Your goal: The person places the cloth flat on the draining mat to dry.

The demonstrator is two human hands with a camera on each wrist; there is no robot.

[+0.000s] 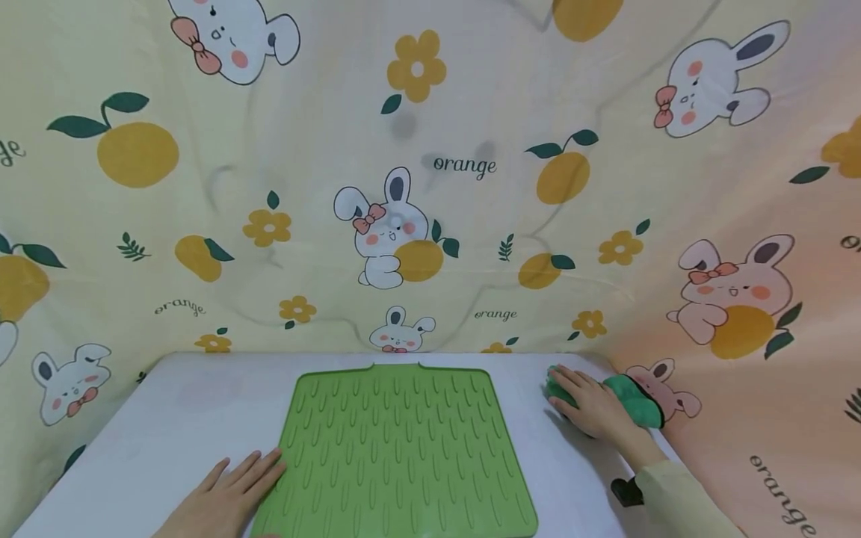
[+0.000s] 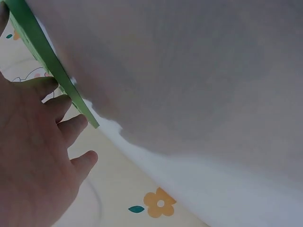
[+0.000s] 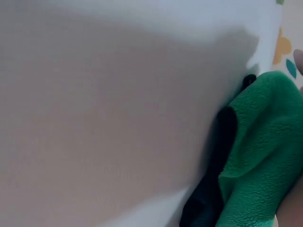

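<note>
A green mat (image 1: 397, 448) with rows of raised oval ridges lies on the white table. My left hand (image 1: 225, 493) is at the mat's left edge, its straight fingers touching the rim. In the left wrist view those spread fingers (image 2: 73, 127) meet the mat's thin green side (image 2: 49, 59). Off to the right, my right hand (image 1: 592, 403) rests on a bunched green cloth (image 1: 635, 400) with black parts, its fingers extended over it. The right wrist view shows the folded fluffy cloth (image 3: 265, 146) and its black side; most of that hand is out of frame.
The white table (image 1: 168, 418) extends left of the mat and between mat and cloth. A small black object (image 1: 627, 492) lies near the right forearm at the table's right side. A printed curtain (image 1: 464, 246) with rabbits and oranges hangs behind and along the sides.
</note>
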